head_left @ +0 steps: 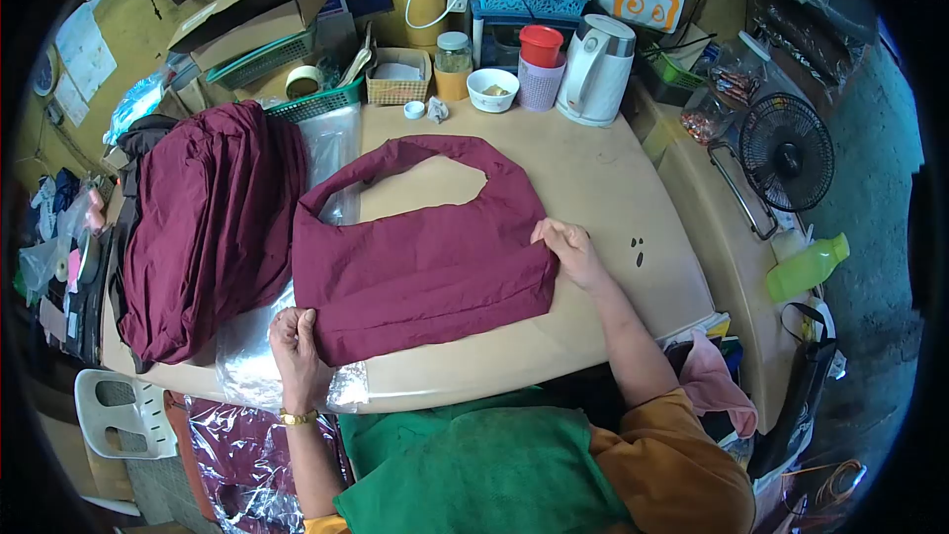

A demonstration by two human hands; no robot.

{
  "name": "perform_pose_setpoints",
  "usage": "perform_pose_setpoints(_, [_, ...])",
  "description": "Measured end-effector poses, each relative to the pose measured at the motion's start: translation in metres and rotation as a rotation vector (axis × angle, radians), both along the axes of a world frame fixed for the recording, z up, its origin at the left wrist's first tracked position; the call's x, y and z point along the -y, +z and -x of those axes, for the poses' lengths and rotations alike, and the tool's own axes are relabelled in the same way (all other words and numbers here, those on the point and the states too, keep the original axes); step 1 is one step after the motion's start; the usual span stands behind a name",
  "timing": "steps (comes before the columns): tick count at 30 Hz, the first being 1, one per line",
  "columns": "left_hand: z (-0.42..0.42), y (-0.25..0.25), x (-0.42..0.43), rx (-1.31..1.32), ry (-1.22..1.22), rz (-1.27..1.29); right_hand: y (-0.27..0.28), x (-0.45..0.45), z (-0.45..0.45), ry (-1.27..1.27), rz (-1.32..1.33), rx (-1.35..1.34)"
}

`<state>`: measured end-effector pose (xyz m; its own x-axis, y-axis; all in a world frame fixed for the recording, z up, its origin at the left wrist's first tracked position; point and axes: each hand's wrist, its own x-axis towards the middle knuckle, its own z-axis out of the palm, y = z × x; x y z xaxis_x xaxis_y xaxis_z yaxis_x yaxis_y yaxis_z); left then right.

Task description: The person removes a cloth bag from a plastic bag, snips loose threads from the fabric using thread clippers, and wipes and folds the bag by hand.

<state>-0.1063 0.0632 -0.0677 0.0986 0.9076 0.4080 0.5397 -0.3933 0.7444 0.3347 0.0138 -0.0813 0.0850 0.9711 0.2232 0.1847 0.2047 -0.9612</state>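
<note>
Left hand pinches the maroon bag at its left edge, by the near corner; right hand grips its right edge, farther up. From where I stand: bag spread on the table between both hands, strap loop away from the wearer. Creases suggest light, limp, perhaps slick cloth, hardly fragile. Best hold: side edges or strap loop.

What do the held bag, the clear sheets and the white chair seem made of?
Held bag: thin fabric, likely synthetic, mostly matte; it creases and folds softly.
Clear sheets: probably plastic film, glossy; see-through, with crinkled highlights.
White chair: likely moulded plastic, smooth; its openings look formed in one piece.
</note>
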Motion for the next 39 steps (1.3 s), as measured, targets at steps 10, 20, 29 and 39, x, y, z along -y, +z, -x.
perform_pose_setpoints(10, [0.006, -0.007, 0.010, 0.433, -0.195, 0.341, -0.008, 0.007, -0.009, -0.122, -0.043, 0.117])
perform_pose_setpoints(20, [0.005, 0.030, 0.015, 0.157, -0.454, 0.606, -0.014, 0.001, -0.009, -0.295, -0.154, 0.132])
perform_pose_setpoints(29, [-0.004, 0.041, 0.028, -0.177, -0.480, 0.560, -0.023, -0.001, -0.015, -0.321, -0.124, 0.034])
perform_pose_setpoints(39, [-0.016, 0.029, 0.035, 0.343, -0.298, 0.453, -0.022, 0.002, -0.016, -0.318, -0.083, -0.066])
